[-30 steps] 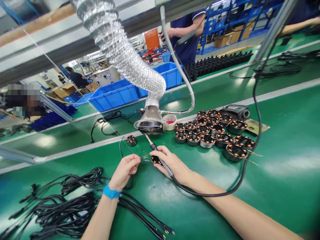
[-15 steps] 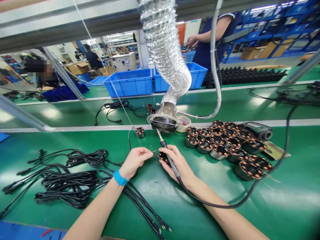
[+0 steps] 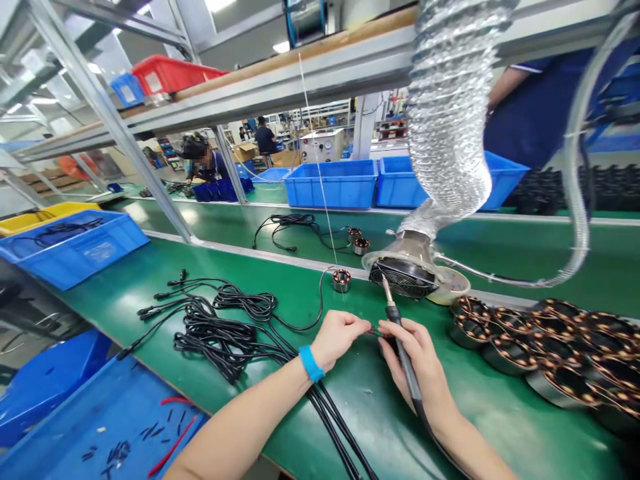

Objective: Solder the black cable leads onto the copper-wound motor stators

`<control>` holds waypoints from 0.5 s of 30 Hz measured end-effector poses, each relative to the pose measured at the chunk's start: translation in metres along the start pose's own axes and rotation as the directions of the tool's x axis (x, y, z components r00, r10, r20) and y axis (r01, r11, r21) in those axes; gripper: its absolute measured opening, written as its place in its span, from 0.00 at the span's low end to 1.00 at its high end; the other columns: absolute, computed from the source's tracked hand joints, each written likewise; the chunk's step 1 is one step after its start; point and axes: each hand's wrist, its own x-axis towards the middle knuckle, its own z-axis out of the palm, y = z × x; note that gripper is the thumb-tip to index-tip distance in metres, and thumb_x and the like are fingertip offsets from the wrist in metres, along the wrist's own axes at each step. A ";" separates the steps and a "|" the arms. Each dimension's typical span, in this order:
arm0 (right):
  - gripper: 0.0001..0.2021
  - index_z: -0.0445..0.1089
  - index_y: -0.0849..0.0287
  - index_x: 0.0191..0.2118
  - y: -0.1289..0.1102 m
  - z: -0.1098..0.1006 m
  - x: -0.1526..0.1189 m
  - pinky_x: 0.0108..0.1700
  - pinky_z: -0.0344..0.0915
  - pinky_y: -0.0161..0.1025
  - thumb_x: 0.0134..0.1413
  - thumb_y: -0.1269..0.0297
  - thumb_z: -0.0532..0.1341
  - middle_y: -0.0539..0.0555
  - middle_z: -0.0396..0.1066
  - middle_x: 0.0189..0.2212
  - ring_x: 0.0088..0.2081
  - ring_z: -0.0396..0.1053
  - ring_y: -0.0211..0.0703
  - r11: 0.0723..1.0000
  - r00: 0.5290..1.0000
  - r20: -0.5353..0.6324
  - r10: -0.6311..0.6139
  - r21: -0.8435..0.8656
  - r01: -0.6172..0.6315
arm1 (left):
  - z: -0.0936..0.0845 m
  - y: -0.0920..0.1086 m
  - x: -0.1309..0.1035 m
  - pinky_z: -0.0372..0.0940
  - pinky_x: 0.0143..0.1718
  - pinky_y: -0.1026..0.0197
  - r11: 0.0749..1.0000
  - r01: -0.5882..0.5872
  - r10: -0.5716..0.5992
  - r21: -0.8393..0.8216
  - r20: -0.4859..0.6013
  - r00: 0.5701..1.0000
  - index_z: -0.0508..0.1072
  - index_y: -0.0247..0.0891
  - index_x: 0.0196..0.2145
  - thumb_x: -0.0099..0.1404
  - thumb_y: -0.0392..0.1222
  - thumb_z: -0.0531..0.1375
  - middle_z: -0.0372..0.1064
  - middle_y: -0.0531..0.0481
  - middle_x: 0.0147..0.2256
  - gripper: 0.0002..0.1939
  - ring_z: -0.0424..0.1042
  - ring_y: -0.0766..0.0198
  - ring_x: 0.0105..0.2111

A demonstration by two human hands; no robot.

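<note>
While the left hand [image 3: 339, 337] pinches thin wire ends [image 3: 374, 331] between thumb and fingertips, the right hand [image 3: 417, 357] closes around a soldering iron [image 3: 395, 319], held like a pen with its tip pointing up and away toward the fume extractor intake [image 3: 406, 273]. Both hands meet low on the green bench [image 3: 380, 427], fingertips almost touching. The iron has a slim black grip, a short metal shaft, and a black cord running back along the right forearm. Under the right fingers sits a small dark round part, mostly hidden, so its details cannot be told. A blue wristband [image 3: 311, 363] circles the left wrist, and black cables [image 3: 225, 327] run from under that hand to a tangled bundle on the left. A single copper-wound stator [image 3: 341, 280] stands alone just beyond the hands; many more stators [image 3: 545, 347] crowd the bench at the right. A ribbed silver duct [image 3: 447, 127] rises from the intake. Blue bins [image 3: 333, 183] line the far side.
</note>
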 end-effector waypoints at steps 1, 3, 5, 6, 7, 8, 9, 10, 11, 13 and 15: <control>0.18 0.65 0.52 0.56 -0.001 0.000 0.001 0.47 0.72 0.42 0.63 0.72 0.58 0.56 0.63 0.47 0.43 0.72 0.42 1.000 1.000 -0.002 0.001 -0.002 -0.001 | -0.001 0.000 0.000 0.43 0.23 0.62 1.000 0.006 -0.006 0.004 0.009 1.000 0.75 0.33 0.21 0.55 0.52 0.64 0.54 0.57 0.17 0.18 0.49 0.71 0.20; 0.17 0.65 0.52 0.56 -0.003 0.000 0.001 0.47 0.72 0.41 0.63 0.72 0.58 0.56 0.63 0.46 0.43 0.73 0.42 1.000 1.000 -0.008 0.002 -0.007 -0.002 | -0.002 0.000 -0.002 0.41 0.23 0.62 1.000 0.019 -0.019 0.010 0.022 1.000 0.74 0.33 0.20 0.55 0.55 0.64 0.53 0.58 0.17 0.20 0.47 0.71 0.20; 0.17 0.64 0.52 0.56 -0.005 -0.001 0.002 0.47 0.72 0.41 0.63 0.72 0.57 0.56 0.63 0.46 0.43 0.73 0.42 1.000 1.000 -0.008 0.005 -0.006 -0.005 | -0.003 0.001 -0.003 0.40 0.23 0.62 1.000 0.014 -0.014 0.024 0.035 0.999 0.73 0.34 0.19 0.55 0.59 0.64 0.51 0.58 0.17 0.23 0.46 0.71 0.20; 0.17 0.64 0.52 0.55 -0.006 -0.001 0.002 0.47 0.72 0.41 0.63 0.72 0.57 0.56 0.63 0.46 0.43 0.73 0.42 1.000 1.000 -0.007 0.003 -0.006 -0.003 | -0.003 0.001 -0.003 0.40 0.23 0.61 0.999 0.001 -0.003 0.033 0.048 0.999 0.72 0.34 0.18 0.55 0.60 0.63 0.51 0.58 0.17 0.24 0.45 0.71 0.20; 0.17 0.65 0.53 0.55 -0.006 -0.001 0.002 0.48 0.72 0.41 0.63 0.72 0.57 0.56 0.63 0.46 0.43 0.73 0.42 1.000 1.000 -0.008 0.000 -0.009 0.000 | -0.004 0.002 -0.003 0.40 0.24 0.61 0.999 -0.018 0.015 0.041 0.069 0.997 0.72 0.34 0.18 0.56 0.60 0.63 0.50 0.58 0.17 0.24 0.45 0.71 0.20; 0.16 0.65 0.53 0.55 -0.006 -0.002 0.002 0.47 0.72 0.41 0.63 0.72 0.57 0.56 0.63 0.46 0.43 0.73 0.43 1.000 1.000 -0.014 -0.006 -0.016 0.006 | -0.005 0.002 -0.003 0.41 0.24 0.61 0.998 -0.042 0.037 0.046 0.098 0.995 0.72 0.34 0.19 0.57 0.60 0.62 0.51 0.58 0.17 0.24 0.46 0.70 0.20; 0.16 0.65 0.53 0.55 -0.006 -0.003 0.003 0.47 0.72 0.42 0.63 0.72 0.58 0.56 0.64 0.46 0.43 0.73 0.43 1.000 1.000 -0.022 -0.012 -0.025 0.011 | -0.005 0.002 -0.003 0.42 0.24 0.61 0.996 -0.069 0.062 0.050 0.132 0.989 0.74 0.34 0.21 0.58 0.59 0.62 0.52 0.58 0.17 0.23 0.47 0.70 0.21; 0.16 0.65 0.53 0.55 -0.006 -0.004 0.004 0.47 0.72 0.42 0.62 0.71 0.58 0.56 0.64 0.46 0.43 0.73 0.43 0.999 0.999 -0.035 -0.022 -0.035 0.021 | -0.006 0.003 -0.002 0.43 0.24 0.61 0.994 -0.096 0.086 0.054 0.169 0.982 0.75 0.34 0.22 0.59 0.58 0.61 0.53 0.57 0.18 0.22 0.49 0.69 0.21; 0.16 0.66 0.52 0.54 -0.005 -0.005 0.005 0.47 0.72 0.42 0.62 0.71 0.58 0.56 0.65 0.45 0.43 0.73 0.44 0.999 0.999 -0.044 -0.031 -0.045 0.029 | -0.007 0.003 -0.002 0.45 0.25 0.62 0.991 -0.120 0.106 0.056 0.203 0.973 0.76 0.34 0.24 0.60 0.57 0.61 0.55 0.57 0.18 0.21 0.51 0.69 0.22; 0.15 0.66 0.52 0.54 -0.005 -0.006 0.006 0.46 0.73 0.43 0.62 0.70 0.58 0.56 0.66 0.44 0.43 0.73 0.46 0.997 0.997 -0.057 -0.052 -0.062 0.049 | -0.009 0.003 -0.002 0.46 0.25 0.62 0.990 -0.131 0.113 0.052 0.260 0.959 0.76 0.34 0.25 0.61 0.55 0.60 0.57 0.56 0.19 0.20 0.53 0.69 0.22; 0.15 0.67 0.52 0.53 -0.006 -0.006 0.007 0.44 0.73 0.43 0.62 0.69 0.58 0.57 0.67 0.44 0.43 0.73 0.46 0.996 0.997 -0.051 -0.063 -0.069 0.060 | -0.009 0.003 -0.003 0.46 0.23 0.63 0.998 -0.058 0.054 0.003 0.306 0.951 0.75 0.34 0.26 0.60 0.55 0.61 0.59 0.56 0.19 0.19 0.53 0.71 0.19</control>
